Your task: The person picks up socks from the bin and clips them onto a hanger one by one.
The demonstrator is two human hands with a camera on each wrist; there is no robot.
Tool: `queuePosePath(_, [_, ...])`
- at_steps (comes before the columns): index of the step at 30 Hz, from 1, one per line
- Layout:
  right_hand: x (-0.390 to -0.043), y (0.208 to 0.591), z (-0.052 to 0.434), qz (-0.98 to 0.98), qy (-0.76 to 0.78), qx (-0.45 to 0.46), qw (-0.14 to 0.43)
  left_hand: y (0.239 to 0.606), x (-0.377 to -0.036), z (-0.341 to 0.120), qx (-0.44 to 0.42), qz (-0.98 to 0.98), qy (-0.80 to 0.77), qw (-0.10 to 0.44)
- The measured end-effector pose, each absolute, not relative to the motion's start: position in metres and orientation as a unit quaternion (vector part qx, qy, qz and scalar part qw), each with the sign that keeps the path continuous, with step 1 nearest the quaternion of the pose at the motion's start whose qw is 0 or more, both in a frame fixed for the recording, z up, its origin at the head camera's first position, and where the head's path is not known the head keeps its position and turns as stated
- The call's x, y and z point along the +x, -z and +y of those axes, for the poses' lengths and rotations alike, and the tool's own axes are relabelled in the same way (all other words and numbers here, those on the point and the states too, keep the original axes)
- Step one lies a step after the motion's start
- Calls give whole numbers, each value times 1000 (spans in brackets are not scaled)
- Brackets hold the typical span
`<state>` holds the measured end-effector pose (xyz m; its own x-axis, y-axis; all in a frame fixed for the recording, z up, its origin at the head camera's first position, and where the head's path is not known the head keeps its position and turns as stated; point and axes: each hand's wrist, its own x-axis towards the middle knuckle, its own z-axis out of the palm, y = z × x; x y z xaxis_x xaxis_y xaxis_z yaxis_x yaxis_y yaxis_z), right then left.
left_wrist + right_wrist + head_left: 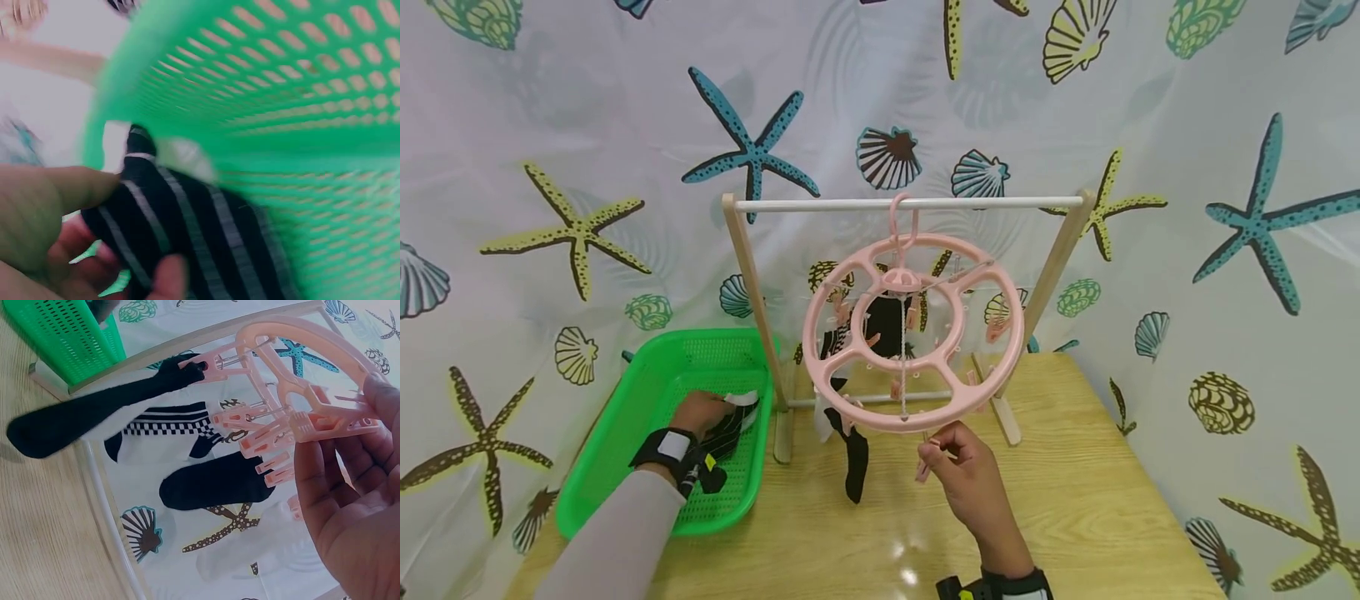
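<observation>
My left hand (698,415) is inside the green basket (580,475). Its thumb and fingers pinch a dark sock with pale stripes (194,225), and part of a white item shows beside it. A pink round clip hanger (901,280) hangs from the rack's white rail. At the hanger's near edge my right hand (968,479) pinches a pink clothespin (331,419) between thumb and fingers. In the right wrist view a black sock (94,415), a black-and-white checked sock (165,428) and another black sock (215,482) hang from other clips.
A wooden rack (752,292) with a white rail (820,204) stands on the wooden table (1075,500), right of the basket. Behind everything hangs a white cloth with starfish and shells (625,83). Several further pink clips dangle beneath the hanger's ring.
</observation>
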<state>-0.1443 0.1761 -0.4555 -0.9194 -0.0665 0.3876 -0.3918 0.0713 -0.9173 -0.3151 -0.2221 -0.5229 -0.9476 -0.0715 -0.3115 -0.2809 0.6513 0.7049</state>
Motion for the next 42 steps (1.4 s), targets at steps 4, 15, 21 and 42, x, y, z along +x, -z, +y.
queuePosePath(4, [-144, 456, 173, -722, -662, 160, 122, 500, -306, -214, -32, 903, -409, 132])
queuePosePath(15, [-142, 459, 170, -736, -647, 148, 132, 449, -218, -182, 7, 888, -455, -59])
queuePosePath(21, [-142, 456, 169, -748, -637, 125, 137, 446, -161, -149, -25, 827, -542, -148])
queuePosePath(42, [-142, 451, 163, -754, -631, 118, 138, 474, -116, -46, 145, 814, -561, -35])
